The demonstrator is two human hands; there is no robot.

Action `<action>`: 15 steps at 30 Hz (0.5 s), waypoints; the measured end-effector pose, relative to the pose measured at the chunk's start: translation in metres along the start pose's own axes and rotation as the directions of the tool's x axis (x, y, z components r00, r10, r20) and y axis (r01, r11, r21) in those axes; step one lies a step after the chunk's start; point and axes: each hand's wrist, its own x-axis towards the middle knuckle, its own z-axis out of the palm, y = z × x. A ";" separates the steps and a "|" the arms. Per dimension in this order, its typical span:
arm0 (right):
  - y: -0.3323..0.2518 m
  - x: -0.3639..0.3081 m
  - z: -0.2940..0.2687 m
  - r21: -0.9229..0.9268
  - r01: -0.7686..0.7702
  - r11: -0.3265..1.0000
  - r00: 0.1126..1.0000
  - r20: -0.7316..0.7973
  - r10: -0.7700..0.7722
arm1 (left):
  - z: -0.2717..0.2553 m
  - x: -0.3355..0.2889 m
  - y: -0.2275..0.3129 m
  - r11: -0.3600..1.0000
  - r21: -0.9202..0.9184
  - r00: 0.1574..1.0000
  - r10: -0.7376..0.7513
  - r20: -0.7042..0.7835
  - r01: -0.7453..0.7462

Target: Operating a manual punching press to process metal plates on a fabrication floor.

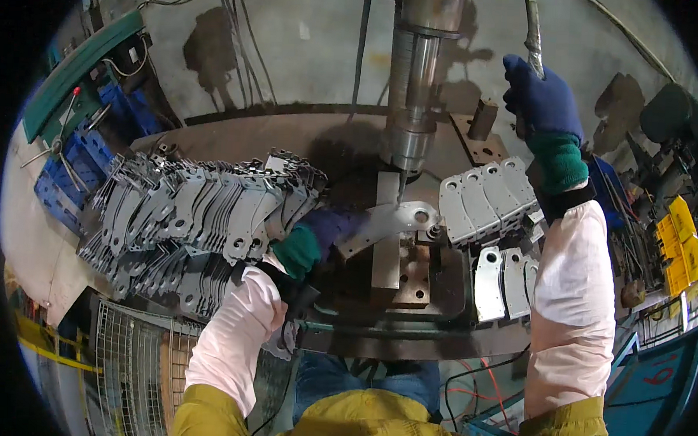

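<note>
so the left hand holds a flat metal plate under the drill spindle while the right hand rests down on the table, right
Not quite. In the head view the right hand is raised, gripping the lever overhead. The left hand does hold the flat metal plate under the drill spindle.

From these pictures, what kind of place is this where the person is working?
Probably a metalworking shop. The right hand grips the feed lever of a drill press, the left hand holds a flat metal bracket under its spindle, and many stamped brackets lie piled alongside.
</note>
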 end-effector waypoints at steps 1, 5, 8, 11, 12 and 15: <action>-0.001 -0.003 0.000 0.000 -0.024 1.000 1.000 -0.006 0.024 | -0.002 0.003 0.011 0.984 0.161 0.992 -0.091 0.085 0.077; -0.004 0.000 0.000 -0.130 0.061 0.990 0.994 -0.078 -0.072 | 0.009 -0.001 0.001 1.000 0.008 0.999 -0.029 -0.022 0.029; 0.005 0.005 0.009 -0.144 0.128 0.981 0.973 -0.176 -0.152 | 0.009 -0.001 -0.003 1.000 -0.004 1.000 -0.005 -0.028 0.005; 0.005 0.014 0.019 -0.208 0.125 0.970 0.957 -0.234 -0.173 | 0.000 -0.006 0.004 0.997 -0.063 0.992 0.039 -0.123 -0.047; 0.007 0.016 0.020 -0.229 0.105 0.968 0.953 -0.257 -0.164 | -0.010 -0.007 0.015 0.996 -0.092 0.994 0.009 -0.104 -0.018; 0.006 0.020 0.027 -0.248 0.055 0.967 0.949 -0.288 -0.128 | -0.013 -0.012 0.017 0.980 -0.195 0.990 0.003 -0.142 -0.031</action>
